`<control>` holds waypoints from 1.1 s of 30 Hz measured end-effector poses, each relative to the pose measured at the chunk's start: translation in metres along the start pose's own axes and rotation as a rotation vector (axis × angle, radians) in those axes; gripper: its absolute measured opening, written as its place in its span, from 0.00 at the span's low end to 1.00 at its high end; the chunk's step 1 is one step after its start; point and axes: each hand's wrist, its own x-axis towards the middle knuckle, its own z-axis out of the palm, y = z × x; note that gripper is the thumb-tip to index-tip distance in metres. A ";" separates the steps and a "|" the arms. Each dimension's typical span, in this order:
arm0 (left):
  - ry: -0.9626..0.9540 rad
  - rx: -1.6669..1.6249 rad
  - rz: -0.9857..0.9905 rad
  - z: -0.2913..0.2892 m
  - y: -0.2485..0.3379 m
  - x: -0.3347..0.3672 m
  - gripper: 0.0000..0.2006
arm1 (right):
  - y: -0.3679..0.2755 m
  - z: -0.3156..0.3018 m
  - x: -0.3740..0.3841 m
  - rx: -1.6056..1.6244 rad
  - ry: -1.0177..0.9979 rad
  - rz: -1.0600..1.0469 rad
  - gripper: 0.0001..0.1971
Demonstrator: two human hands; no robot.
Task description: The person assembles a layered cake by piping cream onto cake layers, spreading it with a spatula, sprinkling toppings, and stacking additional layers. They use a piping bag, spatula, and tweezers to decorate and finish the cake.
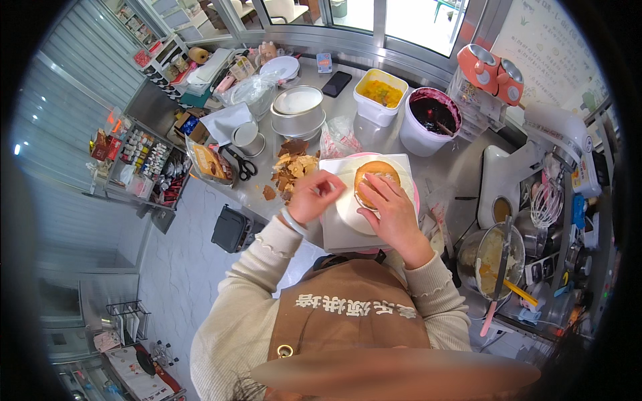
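A small round golden sponge cake layer (382,167) lies on a white round board (344,212) over a white square sheet (334,238). My right hand (396,217) rests over the cake with its fingers stretched apart, thumb near the cake's front edge. To the left, my left hand (315,197) is raised beside the board, its fingers curled into a pinch. Whether anything small is between those fingertips I cannot make out. A pile of brown and yellow cake scraps (292,168) lies just beyond my left hand. Under the sheet, a pink rim (416,194) shows.
Behind stand round cake tins (296,103), a tub of yellow filling (381,93) and a bucket of dark purple filling (433,115). Black scissors (243,165) lie at left. On the right are a stand mixer (508,170) and a mixing bowl (485,257) with a long pink-handled knife (496,294) across it.
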 end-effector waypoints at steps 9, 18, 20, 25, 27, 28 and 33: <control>0.224 0.306 -0.442 -0.116 -0.116 0.026 0.14 | 0.000 -0.038 -0.005 -0.043 0.107 0.054 0.25; 0.158 0.893 -0.222 -0.094 -0.113 0.024 0.13 | 0.004 -0.016 -0.020 -0.117 0.097 -0.187 0.18; 0.088 0.755 -0.096 -0.079 -0.087 0.035 0.17 | 0.006 -0.013 -0.019 -0.083 0.112 -0.174 0.16; -0.333 0.413 0.170 -0.032 -0.010 0.039 0.37 | 0.007 -0.013 -0.016 -0.051 0.199 -0.141 0.12; -0.430 0.444 0.234 -0.015 0.011 0.038 0.44 | 0.007 -0.012 -0.015 -0.050 0.219 -0.143 0.12; -0.465 0.455 0.185 -0.007 0.017 0.040 0.45 | 0.007 -0.012 -0.015 -0.046 0.215 -0.142 0.11; -0.516 0.460 0.209 0.015 0.021 0.045 0.48 | 0.008 -0.026 -0.024 -0.043 0.281 -0.024 0.12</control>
